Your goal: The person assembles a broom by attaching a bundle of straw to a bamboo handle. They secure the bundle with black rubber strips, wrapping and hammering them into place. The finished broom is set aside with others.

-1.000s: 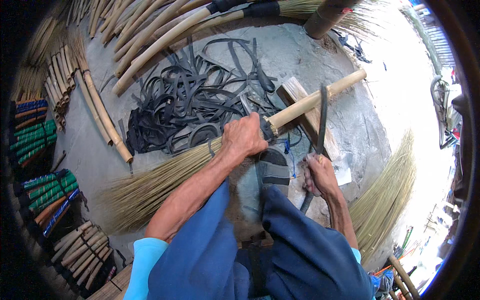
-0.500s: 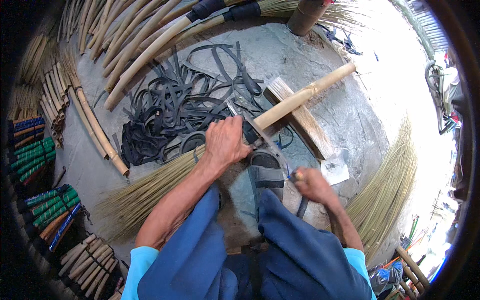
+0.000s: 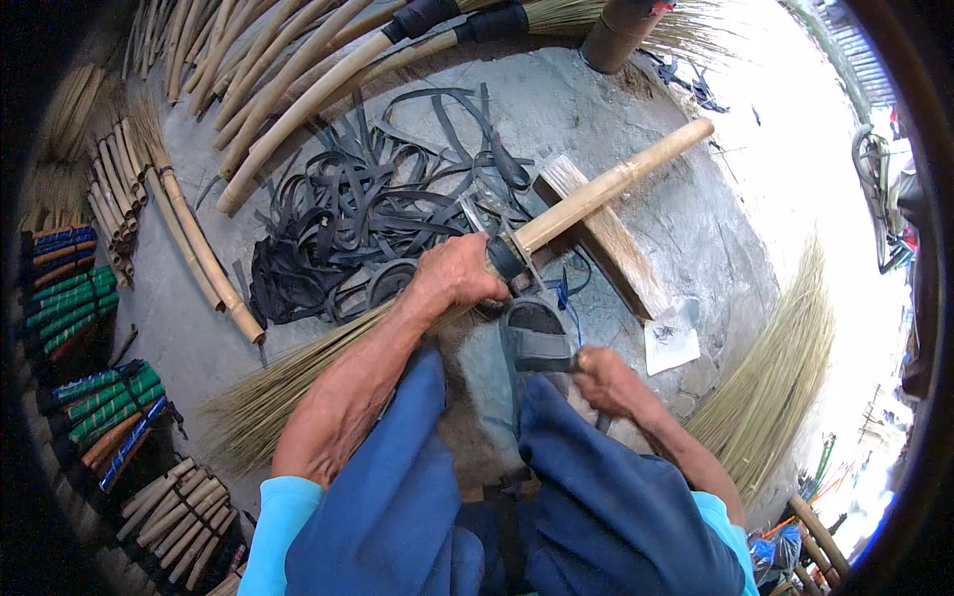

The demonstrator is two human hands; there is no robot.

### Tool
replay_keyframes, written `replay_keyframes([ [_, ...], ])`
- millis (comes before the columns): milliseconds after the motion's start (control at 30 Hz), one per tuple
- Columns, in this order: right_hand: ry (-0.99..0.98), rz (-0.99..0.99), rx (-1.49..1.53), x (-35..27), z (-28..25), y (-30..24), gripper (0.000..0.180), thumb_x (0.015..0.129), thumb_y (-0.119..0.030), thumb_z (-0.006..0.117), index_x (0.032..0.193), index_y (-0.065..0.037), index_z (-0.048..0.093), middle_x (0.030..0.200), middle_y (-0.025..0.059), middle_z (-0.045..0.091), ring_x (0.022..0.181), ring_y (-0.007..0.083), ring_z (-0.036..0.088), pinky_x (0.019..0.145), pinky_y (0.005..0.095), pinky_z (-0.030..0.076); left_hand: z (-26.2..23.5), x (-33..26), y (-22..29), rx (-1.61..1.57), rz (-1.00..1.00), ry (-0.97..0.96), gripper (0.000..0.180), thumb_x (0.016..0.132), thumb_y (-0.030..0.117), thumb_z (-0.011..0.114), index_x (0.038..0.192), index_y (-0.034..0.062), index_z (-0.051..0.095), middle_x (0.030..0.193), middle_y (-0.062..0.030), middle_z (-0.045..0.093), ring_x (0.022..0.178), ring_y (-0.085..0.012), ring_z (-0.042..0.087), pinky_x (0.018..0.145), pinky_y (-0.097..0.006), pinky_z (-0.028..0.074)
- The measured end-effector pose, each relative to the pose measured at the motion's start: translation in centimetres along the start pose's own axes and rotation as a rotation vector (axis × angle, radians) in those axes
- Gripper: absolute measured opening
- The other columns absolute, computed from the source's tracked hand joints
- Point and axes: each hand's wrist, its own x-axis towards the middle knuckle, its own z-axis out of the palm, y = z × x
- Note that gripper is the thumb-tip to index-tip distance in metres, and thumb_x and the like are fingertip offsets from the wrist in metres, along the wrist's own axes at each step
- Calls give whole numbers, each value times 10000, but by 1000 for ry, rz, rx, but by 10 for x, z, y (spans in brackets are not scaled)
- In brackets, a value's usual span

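Note:
A broom lies slantwise before me, its bamboo handle (image 3: 636,174) pointing to the far right and its straw (image 3: 263,402) spreading to the near left. My left hand (image 3: 462,270) is closed round the broom's neck, next to a black band (image 3: 507,256). A long metal blade (image 3: 471,211) crosses beside the band where the handle meets it. My right hand (image 3: 608,380) is closed at the blade's near end; its grip is mostly hidden and the blade's near part is blurred. The handle rests across a wooden block (image 3: 606,243).
Tangled black rubber strips (image 3: 368,199) lie beyond my left hand. Bamboo-handled brooms (image 3: 308,104) are at the far left. A loose straw bundle (image 3: 770,377) lies at right, near a white paper piece (image 3: 672,338). Bundled handles (image 3: 189,517) line the left edge. My sandalled foot (image 3: 537,328) is below the broom.
My right hand has shifted slightly nearer to me, and the blade with it now shows less clearly. My left hand keeps hold of the broom. The whole view has shifted slightly.

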Motion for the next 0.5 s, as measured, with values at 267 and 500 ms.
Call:
replay_keyframes([
  [267, 405, -6, 244, -2, -1, -49, 284, 1118, -282, 689, 1283, -59, 628, 781, 163, 656, 702, 277, 673, 669, 431, 539, 2, -17, 14, -16, -4, 84, 681, 687, 354, 870, 1232, -25, 719, 1156, -316, 793, 1130, -496, 770, 985, -575, 607],
  [500, 33, 182, 314, 18, 14, -47, 221, 1133, -206, 671, 1272, -39, 634, 857, 139, 640, 735, 241, 654, 678, 409, 541, 5, -21, 18, 30, -29, 147, 578, 729, 265, 808, 1212, -41, 718, 1125, -330, 795, 1107, -514, 773, 984, -593, 604],
])
